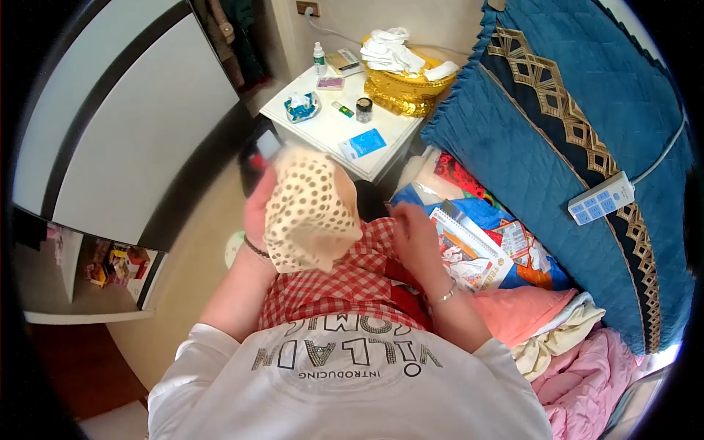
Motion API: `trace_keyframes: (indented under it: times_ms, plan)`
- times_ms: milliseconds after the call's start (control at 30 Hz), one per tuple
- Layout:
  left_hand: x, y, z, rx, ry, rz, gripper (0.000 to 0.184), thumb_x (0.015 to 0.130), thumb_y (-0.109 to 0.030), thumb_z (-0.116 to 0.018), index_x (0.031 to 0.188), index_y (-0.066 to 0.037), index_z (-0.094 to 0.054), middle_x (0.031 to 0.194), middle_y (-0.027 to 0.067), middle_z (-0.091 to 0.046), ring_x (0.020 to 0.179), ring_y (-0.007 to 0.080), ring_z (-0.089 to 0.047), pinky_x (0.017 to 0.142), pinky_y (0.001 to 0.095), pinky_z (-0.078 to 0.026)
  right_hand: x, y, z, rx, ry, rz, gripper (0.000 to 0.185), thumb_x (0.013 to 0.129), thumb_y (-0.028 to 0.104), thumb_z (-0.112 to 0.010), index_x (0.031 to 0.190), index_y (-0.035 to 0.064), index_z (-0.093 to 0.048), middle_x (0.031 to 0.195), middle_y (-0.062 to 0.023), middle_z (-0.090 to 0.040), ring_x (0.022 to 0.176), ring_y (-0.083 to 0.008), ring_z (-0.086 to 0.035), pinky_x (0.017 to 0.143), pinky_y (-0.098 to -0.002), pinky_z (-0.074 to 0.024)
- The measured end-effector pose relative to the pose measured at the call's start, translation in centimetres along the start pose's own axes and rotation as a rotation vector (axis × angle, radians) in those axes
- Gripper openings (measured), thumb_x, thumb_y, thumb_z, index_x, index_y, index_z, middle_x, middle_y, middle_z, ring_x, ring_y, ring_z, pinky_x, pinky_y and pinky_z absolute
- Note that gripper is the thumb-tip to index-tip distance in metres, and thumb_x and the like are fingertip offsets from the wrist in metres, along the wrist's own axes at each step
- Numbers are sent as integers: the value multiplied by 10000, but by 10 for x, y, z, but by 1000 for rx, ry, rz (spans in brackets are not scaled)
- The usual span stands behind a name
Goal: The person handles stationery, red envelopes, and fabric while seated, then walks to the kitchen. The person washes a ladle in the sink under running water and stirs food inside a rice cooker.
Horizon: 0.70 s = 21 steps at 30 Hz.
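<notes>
My left hand (259, 210) is closed on a cream polka-dot cloth piece (312, 198), raised above my lap. The cloth hides most of the fingers, and its exact kind is unclear. My right hand (413, 233) hovers by the right edge of a red-and-white checked cloth (326, 290) lying over my lap. Its fingers are loosely bent, with nothing visible between them. Whether it touches the checked cloth I cannot tell.
Ahead stands a white bedside table (301, 130) bearing a gold basket (405, 92) with white cloths, a small jar (364, 110) and a blue packet (364, 144). At right are a spiral-bound book (473, 249), pink bedding (587, 381) and a power strip (601, 199) on a blue quilted cover (528, 139).
</notes>
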State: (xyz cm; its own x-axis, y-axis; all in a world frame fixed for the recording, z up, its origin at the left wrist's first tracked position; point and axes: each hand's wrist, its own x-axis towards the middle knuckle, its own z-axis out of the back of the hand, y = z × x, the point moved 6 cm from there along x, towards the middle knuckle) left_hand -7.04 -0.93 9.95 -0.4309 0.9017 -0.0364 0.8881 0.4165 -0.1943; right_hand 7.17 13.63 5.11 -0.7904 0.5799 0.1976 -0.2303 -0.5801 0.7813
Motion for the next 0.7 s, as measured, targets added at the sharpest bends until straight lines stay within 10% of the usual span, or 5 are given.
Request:
trace_keyframes:
  times_ms: [200, 333, 500, 700]
  plan:
    - [1, 43, 27, 38, -66, 225, 456, 914, -299, -452, 1244, 16, -434, 1196, 180, -537, 1066, 297, -548, 928, 401, -437, -20, 39, -64, 148, 309, 330, 273, 847, 94, -523, 1117, 56, -535, 1078, -123, -569, 1053, -238, -523, 947, -353, -378]
    - [-15, 92, 41, -312, 293, 296, 449, 905, -242, -473, 1270, 6, -396, 1249, 155, -497, 1127, 280, -509, 968, 414, -402, -23, 32, -83, 1861, 812, -377, 481, 939, 269, -413, 1346, 35, -307, 1268, -86, -444, 1156, -168, -445, 981, -299, -373]
    - [-7, 46, 33, 75, 17, 298, 456, 922, -308, -435, 1254, 5, -430, 1235, 159, -516, 1103, 284, -530, 956, 411, -412, -7, 22, -46, 1118, 417, -157, 450, 893, 198, -527, 1282, 1, -416, 1237, -109, -502, 1091, -161, -503, 929, -285, -415]
    - [-13, 22, 49, 170, -97, 228, 422, 918, -272, -454, 1239, 3, -456, 1213, 148, -538, 1089, 268, -541, 939, 390, -427, -18, 4, -42, 1543, 495, -417, 457, 926, 337, -441, 1257, 21, -440, 1230, -93, -518, 1099, -197, -516, 935, -349, -421]
